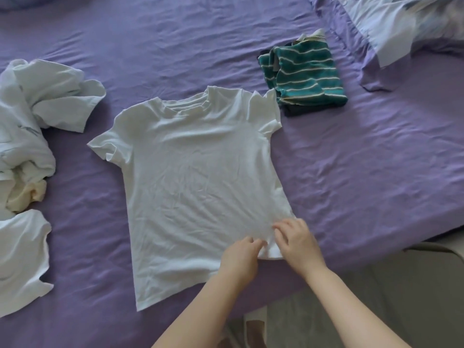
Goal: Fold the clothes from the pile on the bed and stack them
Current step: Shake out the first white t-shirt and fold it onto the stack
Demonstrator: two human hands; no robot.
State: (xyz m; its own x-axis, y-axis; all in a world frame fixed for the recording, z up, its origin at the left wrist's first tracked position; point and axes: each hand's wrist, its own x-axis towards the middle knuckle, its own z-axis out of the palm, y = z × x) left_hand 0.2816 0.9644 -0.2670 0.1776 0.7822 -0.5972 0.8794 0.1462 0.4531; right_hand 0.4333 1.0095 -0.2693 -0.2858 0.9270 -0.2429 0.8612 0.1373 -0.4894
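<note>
A white T-shirt (193, 177) lies spread flat on the purple bed sheet (351, 172), collar toward the far side. Both my hands are at its near right hem corner. My left hand (241, 254) pinches the hem fabric with curled fingers. My right hand (296, 244) pinches the same corner just to the right. A folded stack topped by a teal striped garment (303, 74) sits beyond the shirt's right sleeve. The unfolded pile of white clothes (30, 121) lies at the left edge.
Another white garment (22, 257) lies at the near left. A pillow (406, 23) fills the far right corner. The bed's edge runs along the near right, with grey floor (389, 285) beyond it.
</note>
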